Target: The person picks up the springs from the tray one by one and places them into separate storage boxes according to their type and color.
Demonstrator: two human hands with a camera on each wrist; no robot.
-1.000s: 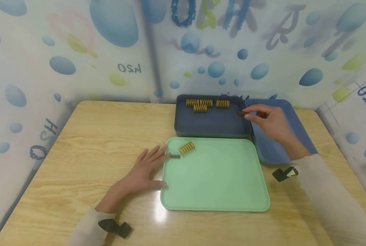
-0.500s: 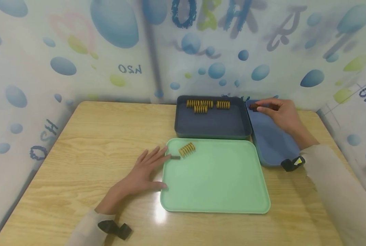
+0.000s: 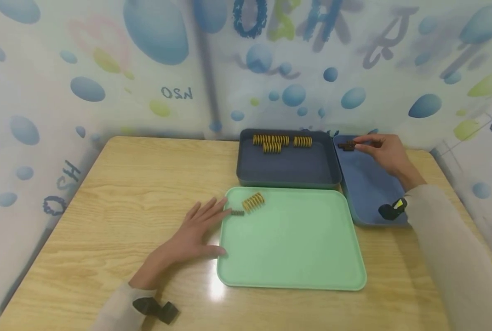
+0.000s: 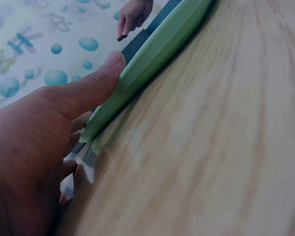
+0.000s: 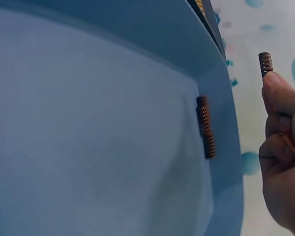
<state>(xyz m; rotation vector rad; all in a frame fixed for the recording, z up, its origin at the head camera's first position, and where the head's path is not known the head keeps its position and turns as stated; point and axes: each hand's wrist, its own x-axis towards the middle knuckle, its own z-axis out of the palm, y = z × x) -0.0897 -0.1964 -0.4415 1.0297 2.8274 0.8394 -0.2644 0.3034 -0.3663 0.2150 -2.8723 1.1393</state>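
Observation:
In the head view my left hand (image 3: 190, 236) has its fingers spread at the left rim of the light green tray (image 3: 295, 243). One fingertip is by a small dark spring (image 3: 237, 213); a larger yellow spring (image 3: 253, 202) lies beside it. The left wrist view has the thumb (image 4: 108, 71) against the tray's side. My right hand (image 3: 388, 154) is over the far end of the blue tray (image 3: 372, 184). Between thumb and finger it pinches a small brown spring (image 5: 266, 63), plain in the right wrist view. Brown springs (image 5: 205, 127) lie below, along that tray's wall.
Behind the green tray stands a dark grey-blue tray (image 3: 289, 168) holding several yellow springs (image 3: 272, 147) near its far wall. The blue tray adjoins it on the right. A wall with printed drops rises directly behind the wooden table (image 3: 159, 170).
My right hand has carried the brown spring from the dark tray's right edge rightward and back, over the far end of the blue tray. My left hand has stayed in place.

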